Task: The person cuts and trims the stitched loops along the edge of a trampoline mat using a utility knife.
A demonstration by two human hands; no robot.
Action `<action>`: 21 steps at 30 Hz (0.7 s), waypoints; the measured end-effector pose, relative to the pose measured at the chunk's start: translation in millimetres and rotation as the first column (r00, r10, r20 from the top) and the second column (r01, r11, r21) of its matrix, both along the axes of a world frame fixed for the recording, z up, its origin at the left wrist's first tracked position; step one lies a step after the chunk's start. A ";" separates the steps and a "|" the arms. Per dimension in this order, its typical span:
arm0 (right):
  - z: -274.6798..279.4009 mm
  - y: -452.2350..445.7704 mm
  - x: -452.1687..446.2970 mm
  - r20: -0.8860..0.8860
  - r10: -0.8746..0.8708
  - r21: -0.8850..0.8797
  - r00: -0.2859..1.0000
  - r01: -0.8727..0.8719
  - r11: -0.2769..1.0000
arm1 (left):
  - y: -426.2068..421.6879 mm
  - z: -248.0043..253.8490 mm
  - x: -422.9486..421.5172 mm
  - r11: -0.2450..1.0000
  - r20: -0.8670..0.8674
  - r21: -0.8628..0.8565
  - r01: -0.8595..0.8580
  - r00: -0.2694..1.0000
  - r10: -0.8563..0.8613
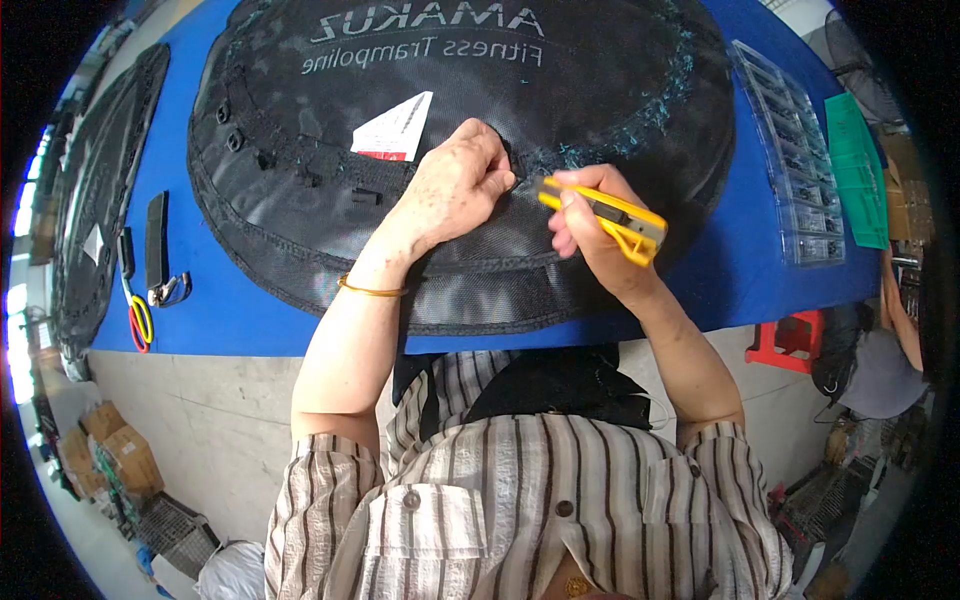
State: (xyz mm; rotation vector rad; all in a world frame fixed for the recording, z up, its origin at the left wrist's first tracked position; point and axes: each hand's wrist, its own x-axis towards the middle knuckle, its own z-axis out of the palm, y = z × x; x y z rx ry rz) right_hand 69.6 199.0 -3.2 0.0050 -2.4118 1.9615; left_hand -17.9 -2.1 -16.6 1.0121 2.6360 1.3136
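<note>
"Gripping the yellow utility knife (625, 218) was which hand's function?"

"The right hand (592, 225). It was closed around the handle, and the knife's nose pointed toward the left hand (450, 190). Blade extension could not be determined."

"What was the state of the left hand?"

"Closed, with its fingertips drawn together against the black mat (460, 90). Whether they pinched anything could not be determined. A gold-colored bracelet (372, 291) encircled that wrist."

"Specify the mat's position and markings. Where was it?"

"It lay across the middle of the blue surface (270, 333), beneath both hands. It bore the print 'AMAKUZ' and 'Fitness Trampoline'. A white and red label (392, 132) was located beside the left hand. Teal threads (655, 118) followed the curved band at right."

"Which items flanked it?"

"At left: scissors (140, 318) with red and yellow handles, a long black item (157, 240), and a second black mat (112, 180). At right: a clear compartment box (792, 150), with a green tray (856, 172) just beyond it."
</note>
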 end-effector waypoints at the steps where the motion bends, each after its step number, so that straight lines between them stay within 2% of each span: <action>1: 0.1 -1.1 2.3 -0.014 0.007 -0.014 1.000 -0.007 1.000 | -0.1 1.0 0.1 1.000 0.022 -0.005 -0.002 1.000 0.002; 7: -0.5 -5.0 2.0 -0.008 -0.061 -0.018 0.998 0.060 0.998 | -1.3 2.0 -1.1 1.000 0.042 0.010 -0.001 0.999 0.000; 9: -0.1 -6.2 4.3 -0.068 -0.091 0.006 0.994 0.092 0.996 | -0.8 1.1 0.7 1.000 0.035 0.027 0.004 0.999 -0.005; 15: -0.8 -8.6 4.9 -0.058 -0.100 -0.041 0.993 0.097 0.994 | -1.2 0.1 -0.5 1.000 0.016 0.024 0.002 1.000 -0.002; 21: -4.3 -9.7 4.5 -0.101 -0.096 -0.016 0.990 0.095 0.995 | 0.7 -0.3 -1.0 1.000 0.032 0.014 -0.012 0.999 0.012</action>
